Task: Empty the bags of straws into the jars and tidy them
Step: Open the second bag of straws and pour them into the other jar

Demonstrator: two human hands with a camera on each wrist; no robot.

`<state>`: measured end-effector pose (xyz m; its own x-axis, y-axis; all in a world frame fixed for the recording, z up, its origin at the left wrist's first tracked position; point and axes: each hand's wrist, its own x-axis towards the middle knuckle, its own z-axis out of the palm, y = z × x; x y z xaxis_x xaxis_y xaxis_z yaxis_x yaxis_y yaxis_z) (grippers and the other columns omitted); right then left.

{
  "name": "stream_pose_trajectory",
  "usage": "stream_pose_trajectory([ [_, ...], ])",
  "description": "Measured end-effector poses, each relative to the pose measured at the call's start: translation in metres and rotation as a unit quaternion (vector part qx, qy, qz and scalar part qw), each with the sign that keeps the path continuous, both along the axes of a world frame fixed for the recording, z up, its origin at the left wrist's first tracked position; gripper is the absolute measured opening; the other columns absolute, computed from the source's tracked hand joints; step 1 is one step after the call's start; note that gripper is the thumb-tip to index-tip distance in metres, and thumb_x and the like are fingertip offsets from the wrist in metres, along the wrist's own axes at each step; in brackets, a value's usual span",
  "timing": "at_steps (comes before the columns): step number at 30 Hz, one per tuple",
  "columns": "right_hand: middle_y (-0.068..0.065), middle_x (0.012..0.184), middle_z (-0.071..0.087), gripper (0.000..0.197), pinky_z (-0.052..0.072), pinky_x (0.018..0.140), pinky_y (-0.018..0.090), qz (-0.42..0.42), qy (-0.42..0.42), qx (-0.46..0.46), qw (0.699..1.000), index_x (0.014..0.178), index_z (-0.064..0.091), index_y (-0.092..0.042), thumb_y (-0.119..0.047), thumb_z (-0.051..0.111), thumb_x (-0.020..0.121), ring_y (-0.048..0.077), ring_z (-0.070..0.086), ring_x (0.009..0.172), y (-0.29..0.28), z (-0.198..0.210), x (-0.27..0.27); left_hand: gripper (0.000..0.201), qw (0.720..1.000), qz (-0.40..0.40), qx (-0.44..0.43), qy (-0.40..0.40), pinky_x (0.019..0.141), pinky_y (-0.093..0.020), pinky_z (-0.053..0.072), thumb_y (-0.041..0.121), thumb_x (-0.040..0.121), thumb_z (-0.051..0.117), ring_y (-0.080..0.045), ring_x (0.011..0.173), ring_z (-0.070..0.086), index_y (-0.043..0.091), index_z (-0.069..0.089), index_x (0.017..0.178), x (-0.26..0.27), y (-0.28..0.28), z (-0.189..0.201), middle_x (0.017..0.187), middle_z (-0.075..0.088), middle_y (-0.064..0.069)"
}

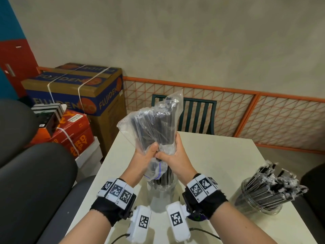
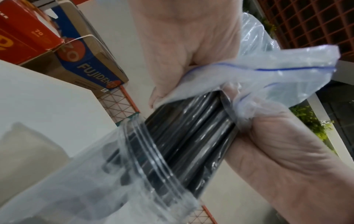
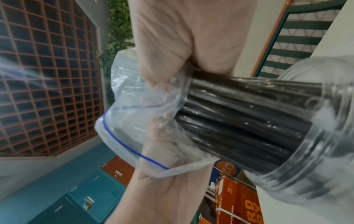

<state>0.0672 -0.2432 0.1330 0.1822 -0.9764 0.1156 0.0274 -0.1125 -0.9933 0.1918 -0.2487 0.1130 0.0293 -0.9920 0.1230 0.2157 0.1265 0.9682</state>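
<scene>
A clear zip bag (image 1: pixel 153 120) full of black straws (image 1: pixel 154 125) is held mouth-down over a clear jar (image 1: pixel 161 192) at the middle of the white table (image 1: pixel 219 155). My left hand (image 1: pixel 148 154) and right hand (image 1: pixel 174 154) grip the bag's lower part from either side. The straws (image 2: pixel 191 136) run from the bag mouth (image 2: pixel 277 72), marked by a blue zip line, into the jar's rim (image 2: pixel 149 159). From the right wrist the straws (image 3: pixel 239 121) enter the jar (image 3: pixel 325 136) below the crumpled bag (image 3: pixel 134 121). A second jar (image 1: pixel 262 196) at the right holds several straws.
Stacked cardboard boxes (image 1: pixel 79 90) and a red box (image 1: pixel 73 134) stand left of the table. A dark slatted chair (image 1: pixel 193 115) sits beyond its far edge. Dark cushioned seats (image 1: pixel 35 173) lie at the near left. A black cable (image 1: pixel 202 231) crosses the near table edge.
</scene>
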Motion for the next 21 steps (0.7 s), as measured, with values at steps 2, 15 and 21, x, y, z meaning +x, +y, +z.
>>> stream_pose_trajectory([
  [2, 0.0, 0.125, 0.058, 0.07, 0.049, 0.1, 0.032, -0.001, -0.009, 0.0, 1.0, 0.126, 0.038, -0.031, 0.006, 0.069, 0.075, 0.011, 0.058, 0.116, -0.001, -0.004, -0.007, 0.101, 1.0, -0.009, -0.004, -0.023, 0.099, -0.031, 0.048, 0.063, 0.059, 0.074, -0.012, 0.118, 0.058, 0.022, 0.027, 0.14, -0.003, 0.0, 0.002, 0.13, 0.056, -0.003],
  [15, -0.008, 0.133, 0.048, 0.078, 0.046, 0.093, 0.013, 0.032, 0.125, 0.015, 0.992, 0.145, 0.005, -0.021, -0.02, 0.059, 0.09, -0.005, 0.056, 0.11, 0.006, -0.01, -0.042, 0.076, 0.965, -0.166, 0.017, -0.203, 0.095, -0.016, 0.046, 0.028, 0.082, 0.07, 0.0, 0.119, 0.049, 0.035, 0.017, 0.137, 0.003, 0.011, 0.023, 0.133, 0.047, 0.013],
  [21, -0.003, 0.153, 0.026, 0.105, 0.034, 0.112, 0.031, 0.134, 0.19, 0.067, 0.97, 0.147, -0.012, -0.029, -0.027, 0.066, 0.077, 0.01, 0.037, 0.134, 0.001, 0.006, -0.056, 0.064, 0.977, -0.128, -0.006, -0.168, 0.107, -0.028, 0.039, 0.021, 0.088, 0.062, -0.002, 0.126, 0.047, 0.037, 0.024, 0.136, 0.001, 0.015, 0.028, 0.141, 0.047, 0.005],
])
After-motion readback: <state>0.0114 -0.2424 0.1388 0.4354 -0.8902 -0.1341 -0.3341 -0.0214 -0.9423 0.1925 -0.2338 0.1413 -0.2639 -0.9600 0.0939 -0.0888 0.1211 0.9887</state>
